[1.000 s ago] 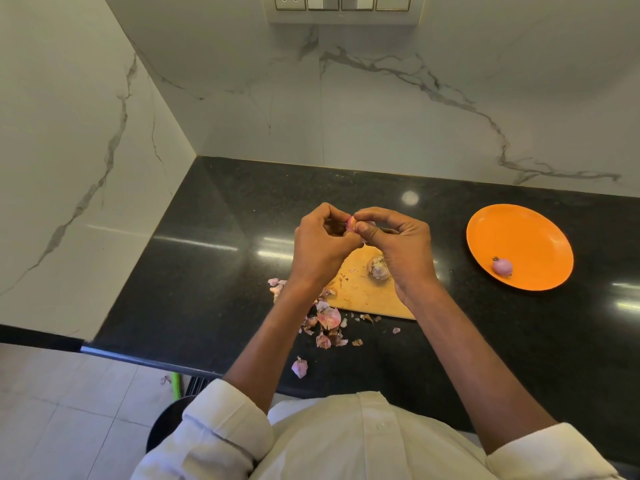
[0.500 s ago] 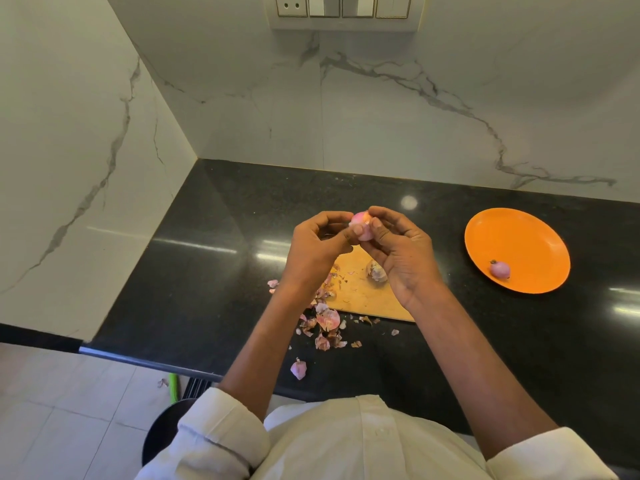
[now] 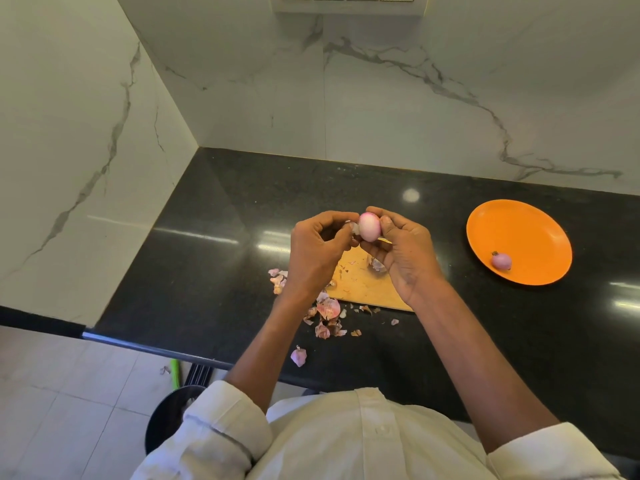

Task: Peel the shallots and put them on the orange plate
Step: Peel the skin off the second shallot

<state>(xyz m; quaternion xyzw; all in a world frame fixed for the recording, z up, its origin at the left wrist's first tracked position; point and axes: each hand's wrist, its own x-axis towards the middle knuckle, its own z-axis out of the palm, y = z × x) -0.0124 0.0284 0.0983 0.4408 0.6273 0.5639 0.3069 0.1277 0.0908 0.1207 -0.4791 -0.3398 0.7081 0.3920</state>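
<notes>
From the head view, I am watching two hands working above the wooden cutting board (image 3: 363, 289), which I am using as my landmark. The right hand (image 3: 405, 258) is holding a pale pink shallot (image 3: 369, 227) above the board's far edge, its thumb and fingers curling round the bulb's right side. The left hand (image 3: 313, 254) is meeting it from the left, its fingertips pinching a thin flap of loose skin (image 3: 354, 228) at the bulb's left side. The shallot is sitting between the two hands, at their fingertips rather than in either palm.

I am counting two peeled or nearly peeled shallots: the one being held, and a second shallot (image 3: 501, 260) lying on the orange plate (image 3: 519, 220), which is sitting well to the right of the board on the black counter (image 3: 225, 220). One more bulb-like piece (image 3: 377, 265) is lying on the board, partly hidden by the right hand; I cannot tell whether it is a whole shallot. Scattered peelings (image 3: 327, 310) are lying along the board's left and near edges, too many and too small for me to count.
</notes>
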